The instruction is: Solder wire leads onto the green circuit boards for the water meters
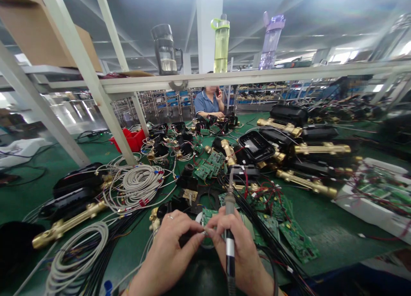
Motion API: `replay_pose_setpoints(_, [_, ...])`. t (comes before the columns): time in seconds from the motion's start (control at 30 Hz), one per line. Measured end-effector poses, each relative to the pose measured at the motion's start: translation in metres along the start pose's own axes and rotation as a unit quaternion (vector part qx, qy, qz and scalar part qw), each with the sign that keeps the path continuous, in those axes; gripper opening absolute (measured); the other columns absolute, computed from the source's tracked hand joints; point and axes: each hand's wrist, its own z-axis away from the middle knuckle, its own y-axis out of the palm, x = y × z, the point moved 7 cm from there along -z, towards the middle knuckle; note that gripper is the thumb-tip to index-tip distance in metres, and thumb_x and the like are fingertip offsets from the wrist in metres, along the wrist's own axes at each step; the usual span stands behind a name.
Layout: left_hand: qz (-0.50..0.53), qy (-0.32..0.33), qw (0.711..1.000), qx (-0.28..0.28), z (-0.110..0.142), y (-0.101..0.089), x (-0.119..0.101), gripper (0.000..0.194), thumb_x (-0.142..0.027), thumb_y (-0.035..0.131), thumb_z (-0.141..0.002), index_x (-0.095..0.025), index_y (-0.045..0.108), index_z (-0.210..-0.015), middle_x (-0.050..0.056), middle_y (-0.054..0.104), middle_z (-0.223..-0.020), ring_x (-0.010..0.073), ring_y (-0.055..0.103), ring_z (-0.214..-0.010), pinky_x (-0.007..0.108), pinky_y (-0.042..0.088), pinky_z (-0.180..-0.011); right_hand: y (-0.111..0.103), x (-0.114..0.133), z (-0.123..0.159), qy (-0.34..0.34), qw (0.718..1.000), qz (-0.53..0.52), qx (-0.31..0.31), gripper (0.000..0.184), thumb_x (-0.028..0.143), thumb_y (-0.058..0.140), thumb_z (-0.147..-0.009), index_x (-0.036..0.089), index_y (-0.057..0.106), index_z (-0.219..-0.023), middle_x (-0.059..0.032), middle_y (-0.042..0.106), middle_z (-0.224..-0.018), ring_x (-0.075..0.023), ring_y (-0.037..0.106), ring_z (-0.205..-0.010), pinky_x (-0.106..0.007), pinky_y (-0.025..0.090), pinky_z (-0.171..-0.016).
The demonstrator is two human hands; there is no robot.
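Observation:
My left hand [175, 240], with a ring on one finger, pinches a small wire end or part at its fingertips, just over a green circuit board [208, 214]. My right hand [237, 244] is closed around a soldering iron [230, 227] that stands nearly upright, and its fingertips meet the left hand's. What the fingers pinch is too small to name. A black housing [180, 206] and a brass fitting [154, 219] lie just beyond my left hand.
Coils of white cable [138, 182], brass-bodied meters [61, 227] and black casings [257, 146] crowd the green table [330, 227]. More circuit boards [298, 240] lie at right. A white tray [369, 210] sits far right. A person in blue [208, 103] sits opposite. Bottles [221, 43] stand on the shelf.

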Motion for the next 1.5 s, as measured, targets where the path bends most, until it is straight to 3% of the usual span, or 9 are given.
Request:
replay_pose_setpoints(0.2, [-0.018, 0.001, 1.000, 0.016, -0.004, -0.001, -0.004, 0.015, -0.026, 0.060, -0.093, -0.024, 0.069, -0.081, 0.000, 0.066, -0.082, 0.0225, 0.057, -0.087, 0.038, 0.039, -0.082, -0.002, -0.004, 0.003, 0.013, 1.000, 0.009, 0.014, 0.023, 0.005, 0.052, -0.097, 0.026, 0.045, -0.092, 0.0036, 0.071, -0.094, -0.0161, 0.061, -0.094, -0.029, 0.050, -0.091])
replay_pose_setpoints(0.33, [-0.043, 0.030, 0.998, 0.023, -0.004, -0.002, -0.004, 0.017, -0.024, 0.057, -0.095, -0.023, 0.066, -0.081, 0.001, 0.066, -0.084, 0.0229, 0.054, -0.089, 0.038, 0.038, -0.082, -0.001, -0.016, 0.014, 0.030, 0.993, 0.079, 0.078, 0.021, 0.014, 0.062, -0.096, 0.027, 0.045, -0.097, -0.0040, 0.071, -0.132, -0.0244, 0.061, -0.118, -0.041, 0.049, -0.098])
replay_pose_setpoints(0.47, [-0.059, 0.065, 0.995, 0.035, -0.002, -0.003, -0.002, 0.016, -0.021, 0.057, -0.097, -0.023, 0.066, -0.084, 0.001, 0.068, -0.087, 0.0236, 0.053, -0.093, 0.039, 0.038, -0.085, 0.008, -0.025, 0.025, 0.020, 0.972, 0.153, 0.177, 0.043, 0.018, 0.081, -0.084, 0.027, 0.043, -0.102, -0.0099, 0.054, -0.157, -0.0350, 0.055, -0.134, -0.057, 0.041, -0.110])
replay_pose_setpoints(0.87, [-0.081, 0.067, 0.993, 0.054, -0.019, -0.003, 0.008, 0.017, -0.023, 0.057, -0.095, -0.024, 0.064, -0.079, 0.001, 0.067, -0.085, 0.0230, 0.058, -0.091, 0.036, 0.045, -0.083, 0.012, -0.046, 0.011, 0.060, 0.952, 0.072, 0.290, 0.049, 0.014, 0.087, -0.077, 0.028, 0.046, -0.099, -0.0031, 0.056, -0.156, -0.0297, 0.058, -0.138, -0.050, 0.048, -0.113])
replay_pose_setpoints(1.03, [-0.086, 0.095, 0.990, 0.055, -0.018, 0.000, 0.003, 0.015, -0.024, 0.060, -0.093, -0.025, 0.066, -0.080, 0.002, 0.068, -0.095, 0.0234, 0.061, -0.097, 0.038, 0.049, -0.088, -0.005, -0.043, 0.011, 0.037, 0.979, 0.022, 0.197, 0.040, 0.054, 0.078, -0.089, 0.028, 0.049, -0.093, -0.0005, 0.069, -0.141, -0.0290, 0.061, -0.135, -0.048, 0.049, -0.111])
replay_pose_setpoints(1.17, [-0.091, 0.094, 0.991, 0.036, -0.015, -0.005, 0.002, 0.013, -0.023, 0.059, -0.091, -0.028, 0.069, -0.084, 0.004, 0.068, -0.115, 0.0283, 0.060, -0.117, 0.044, 0.049, -0.096, -0.039, -0.039, 0.020, 0.079, 0.996, -0.035, 0.018, 0.034, 0.055, 0.046, -0.108, 0.027, 0.055, -0.090, -0.0004, 0.082, -0.110, -0.0232, 0.074, -0.110, -0.041, 0.053, -0.103])
replay_pose_setpoints(1.33, [-0.106, 0.087, 0.988, 0.064, -0.016, -0.006, 0.000, 0.015, -0.021, 0.056, -0.091, -0.028, 0.068, -0.085, 0.005, 0.068, -0.126, 0.0328, 0.053, -0.135, 0.055, 0.045, -0.106, -0.073, -0.032, 0.031, 0.164, 0.964, -0.146, -0.150, 0.058, 0.071, 0.027, -0.104, 0.031, 0.060, -0.131, -0.0026, 0.078, -0.080, -0.0243, 0.077, -0.081, -0.036, 0.062, -0.069])
replay_pose_setpoints(1.4, [-0.116, 0.093, 0.986, 0.081, -0.017, -0.004, -0.002, 0.015, -0.020, 0.056, -0.091, -0.027, 0.068, -0.085, 0.005, 0.069, -0.126, 0.0337, 0.051, -0.139, 0.058, 0.043, -0.108, -0.083, -0.031, 0.034, 0.198, 0.948, -0.169, -0.185, 0.067, 0.077, 0.026, -0.100, 0.030, 0.066, -0.127, -0.0031, 0.075, -0.074, -0.0238, 0.074, -0.072, -0.033, 0.058, -0.058])
replay_pose_setpoints(1.5, [-0.126, 0.098, 0.983, 0.093, -0.016, -0.002, -0.003, 0.015, -0.018, 0.055, -0.089, -0.027, 0.067, -0.085, 0.005, 0.072, -0.123, 0.0346, 0.052, -0.139, 0.062, 0.039, -0.110, -0.093, -0.027, 0.039, 0.202, 0.942, -0.167, -0.208, 0.067, 0.074, 0.034, -0.101, 0.023, 0.079, -0.099, -0.0069, 0.074, -0.075, -0.0225, 0.071, -0.067, -0.037, 0.059, -0.064])
